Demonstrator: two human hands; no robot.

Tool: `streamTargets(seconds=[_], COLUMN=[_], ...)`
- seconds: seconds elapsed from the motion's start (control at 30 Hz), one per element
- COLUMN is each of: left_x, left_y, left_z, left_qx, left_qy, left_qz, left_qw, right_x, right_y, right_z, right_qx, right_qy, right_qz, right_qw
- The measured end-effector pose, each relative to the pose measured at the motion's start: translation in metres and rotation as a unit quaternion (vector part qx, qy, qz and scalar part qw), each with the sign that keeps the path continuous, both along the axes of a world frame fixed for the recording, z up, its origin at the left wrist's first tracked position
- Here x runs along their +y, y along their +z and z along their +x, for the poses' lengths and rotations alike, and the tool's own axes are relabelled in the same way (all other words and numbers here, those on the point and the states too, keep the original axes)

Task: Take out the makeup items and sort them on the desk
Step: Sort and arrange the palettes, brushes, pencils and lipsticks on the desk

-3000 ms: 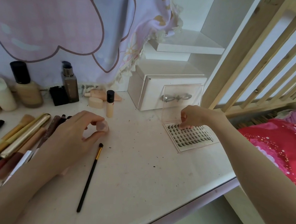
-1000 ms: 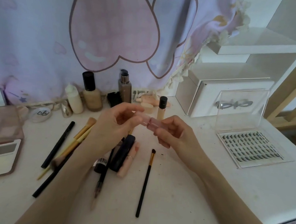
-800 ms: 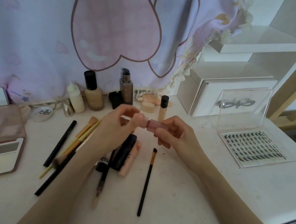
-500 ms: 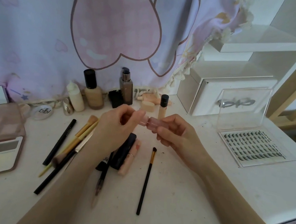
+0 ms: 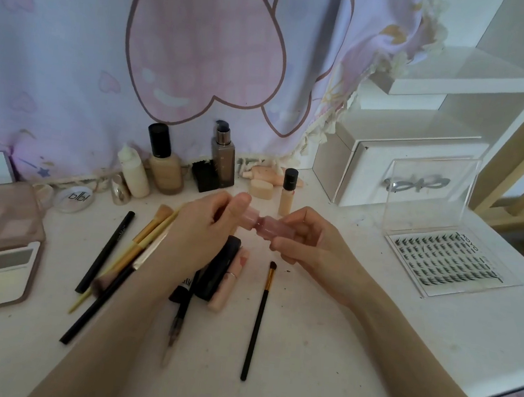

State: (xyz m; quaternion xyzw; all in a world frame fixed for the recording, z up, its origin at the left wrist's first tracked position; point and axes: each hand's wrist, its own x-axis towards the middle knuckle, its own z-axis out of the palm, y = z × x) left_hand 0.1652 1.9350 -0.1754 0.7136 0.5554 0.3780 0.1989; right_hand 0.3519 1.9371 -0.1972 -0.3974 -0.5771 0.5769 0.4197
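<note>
white desk [image 5: 319, 350], pink tube [image 5: 262, 226] pinched between both hands' fingers [image 5: 240, 204]

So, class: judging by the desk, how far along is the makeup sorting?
Mostly laid out: bottles stand along the back, brushes lie together at left, and the lash tray sits open at right. In hand: the left hand and right hand both hold a small pink tube. Left to do: placing it; the tubes under the hands look loosely piled.
</note>
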Motion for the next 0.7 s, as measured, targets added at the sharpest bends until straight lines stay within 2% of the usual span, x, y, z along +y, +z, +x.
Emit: streamTargets(seconds=[0.1, 0.17, 0.23, 0.43, 0.63, 0.7], left_x=[0.001, 0.002, 0.001, 0.001, 0.000, 0.001], left_y=[0.001, -0.001, -0.002, -0.001, -0.006, -0.006], left_z=[-0.001, -0.001, -0.001, 0.002, 0.009, 0.007], left_qx=[-0.095, -0.098, -0.068, -0.004, -0.011, -0.034], left_qy=[-0.125, -0.156, -0.119, 0.003, 0.126, 0.099], left_qz=[-0.031, -0.009, 0.005, -0.057, -0.013, -0.013], left_qw=[0.987, 0.983, 0.991, 0.998, 0.992, 0.994], right_x=[0.002, 0.003, 0.002, -0.002, -0.005, -0.006], right_y=[0.002, 0.005, 0.006, 0.000, -0.005, -0.004], right_z=[0.002, 0.004, 0.004, 0.001, -0.007, -0.007], right_qx=[0.065, 0.097, 0.086, -0.077, -0.165, -0.140], right_qy=[-0.014, -0.012, 0.000, -0.022, -0.067, -0.071], right_qz=[-0.030, -0.057, -0.051, 0.042, 0.132, 0.127], right_qw=[0.997, 0.994, 0.995, 0.996, 0.975, 0.979])
